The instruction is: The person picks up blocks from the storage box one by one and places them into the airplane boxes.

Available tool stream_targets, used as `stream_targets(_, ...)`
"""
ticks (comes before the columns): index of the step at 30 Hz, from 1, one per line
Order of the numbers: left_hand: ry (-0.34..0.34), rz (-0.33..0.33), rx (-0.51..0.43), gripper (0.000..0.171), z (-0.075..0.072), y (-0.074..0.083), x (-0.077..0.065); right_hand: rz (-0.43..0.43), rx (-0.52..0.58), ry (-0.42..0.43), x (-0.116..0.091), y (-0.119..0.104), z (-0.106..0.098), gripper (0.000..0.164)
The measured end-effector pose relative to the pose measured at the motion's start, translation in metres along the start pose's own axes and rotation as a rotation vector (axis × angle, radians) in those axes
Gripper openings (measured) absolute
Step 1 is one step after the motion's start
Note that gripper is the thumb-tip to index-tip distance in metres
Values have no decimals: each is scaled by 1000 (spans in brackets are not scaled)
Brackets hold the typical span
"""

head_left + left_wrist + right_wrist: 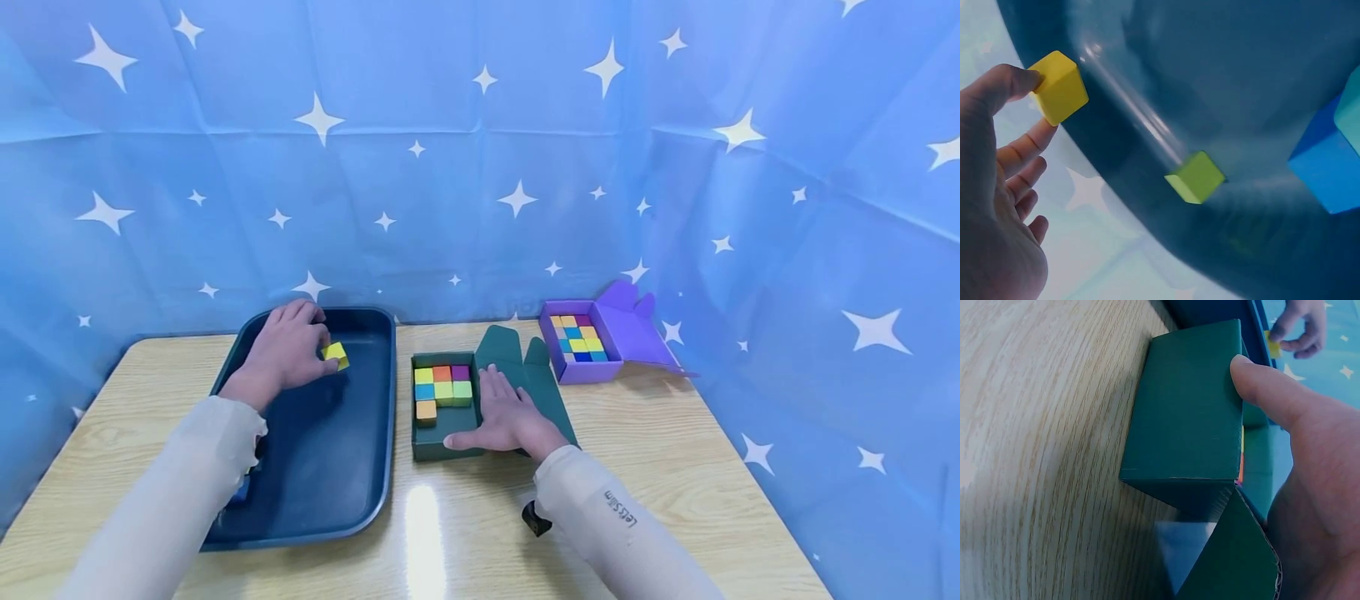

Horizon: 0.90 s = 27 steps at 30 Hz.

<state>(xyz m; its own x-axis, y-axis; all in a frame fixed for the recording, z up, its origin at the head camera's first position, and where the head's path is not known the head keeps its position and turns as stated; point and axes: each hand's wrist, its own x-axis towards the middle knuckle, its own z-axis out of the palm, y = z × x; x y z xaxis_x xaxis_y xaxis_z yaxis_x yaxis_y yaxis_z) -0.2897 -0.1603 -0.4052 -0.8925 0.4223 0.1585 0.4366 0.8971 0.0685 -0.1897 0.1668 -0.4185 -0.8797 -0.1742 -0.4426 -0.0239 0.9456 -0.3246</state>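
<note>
Thumb and index finger of my left hand (288, 346) pinch a yellow cube (336, 356) above the far part of a dark blue tray (330, 467). In the left wrist view, a green cube (1197, 178) lies in the tray, and a blue block (1329, 162) and a teal one (1350, 112) show at the right edge. My right hand (506, 417) rests with extended fingers on the open green box (450, 451), its thumb touching the front wall's top edge. Several coloured cubes (443, 393) sit in rows inside this box; the hand hides its right part.
An open purple box (585, 372) holding several cubes stands at the back right, its lid folded out to the right. Under the right forearm is a small black object (536, 519). A blue star-patterned curtain (450, 183) hangs behind the wooden table (675, 475).
</note>
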Motion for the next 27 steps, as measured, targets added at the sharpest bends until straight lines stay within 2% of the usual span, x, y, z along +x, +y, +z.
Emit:
stream_targets(8, 77, 109, -34, 30, -6, 30, -1, -8, -9, -3, 0, 0, 2, 122)
stream_targets(18, 126, 230, -66, 31, -7, 83, 3, -22, -17, 7, 3, 0, 3, 122)
stream_targets(22, 121, 274, -83, 30, -4, 98, 6, -30, -26, -10, 4, -1, -2, 120)
stream_targets(27, 60, 288, -83, 30, 3, 112, 9, -46, -30, -38, 5, -2, -8, 116)
